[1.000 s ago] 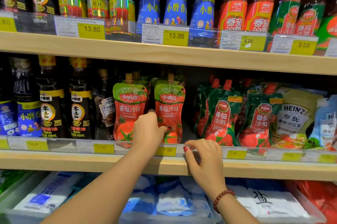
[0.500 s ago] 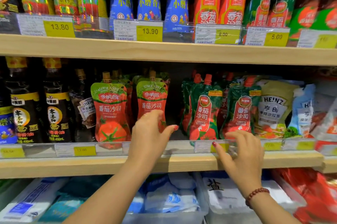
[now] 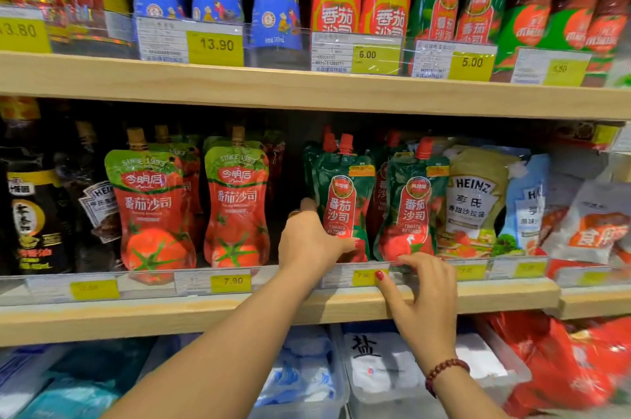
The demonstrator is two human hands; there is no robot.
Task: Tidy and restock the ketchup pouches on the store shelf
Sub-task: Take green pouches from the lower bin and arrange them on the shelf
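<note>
1. far left on the middle shelf [image 3: 170, 312], the first red pouch [image 3: 150, 210] and the second red pouch [image 3: 235, 207] stand upright, labels forward, behind the price rail [image 3: 102, 285]. your left hand was working on them a second ago and has since left, so that facing looks finished.
2. your left hand [image 3: 312, 244] has moved right to the first green pouch [image 3: 345, 186]. the thumb presses its lower front and the fingers reach round its left edge, so you have a real grip on it. the pouch stands at the shelf front, leaning a little.
3. your right hand [image 3: 425, 292] has slid right along the rail too. its fingers are loosely bent, the tips rest on the rail's top and the thumb lies beside the yellow price tag [image 3: 362, 276] — it holds nothing.
4. the second green pouch [image 3: 415, 207] stands just beside the first, right above your right fingertips, and crowds the heinz pouch [image 3: 474, 200] next along.
5. so the work has moved from the red row to the green one. squaring the gripped pouch looks like your next move — go gently, since its neighbour sits close enough to be knocked.
</note>
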